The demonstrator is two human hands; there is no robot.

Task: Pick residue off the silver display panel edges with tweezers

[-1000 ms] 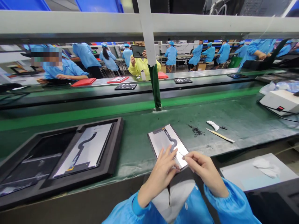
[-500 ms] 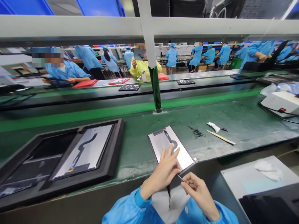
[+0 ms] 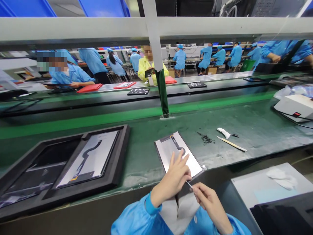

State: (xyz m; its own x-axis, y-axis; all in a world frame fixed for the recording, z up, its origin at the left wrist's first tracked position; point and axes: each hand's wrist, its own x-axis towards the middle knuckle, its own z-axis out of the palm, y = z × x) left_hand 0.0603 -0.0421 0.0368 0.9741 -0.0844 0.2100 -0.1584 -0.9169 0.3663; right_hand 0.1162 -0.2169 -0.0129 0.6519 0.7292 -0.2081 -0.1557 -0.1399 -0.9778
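Observation:
A display panel (image 3: 166,150) with a white-silver back lies at the bench's front edge, its near end sticking out a little. A dark curved flex cable (image 3: 176,142) runs along its back. My left hand (image 3: 173,179) rests on the near part of the panel, fingers spread, with the thumb bent down by the edge. Just to its right, my right hand (image 3: 206,197) pinches a thin metal tool (image 3: 189,185), whose tip meets the panel's near edge beside my left thumb. The tool's exact kind is too small to make out.
A black foam tray (image 3: 125,143) at left holds a second display panel (image 3: 99,163). Black scraps (image 3: 205,138), a yellow-handled blade (image 3: 230,143) and a white-wrapped tool (image 3: 223,132) lie to the right. A green post (image 3: 163,93) stands mid-bench. Co-workers sit beyond the conveyor (image 3: 102,103).
My right hand has shifted slightly right and up with the thin tool, whose tip shows more clearly. The left hand has moved a little on the panel. Dark panels on the conveyor slid right.

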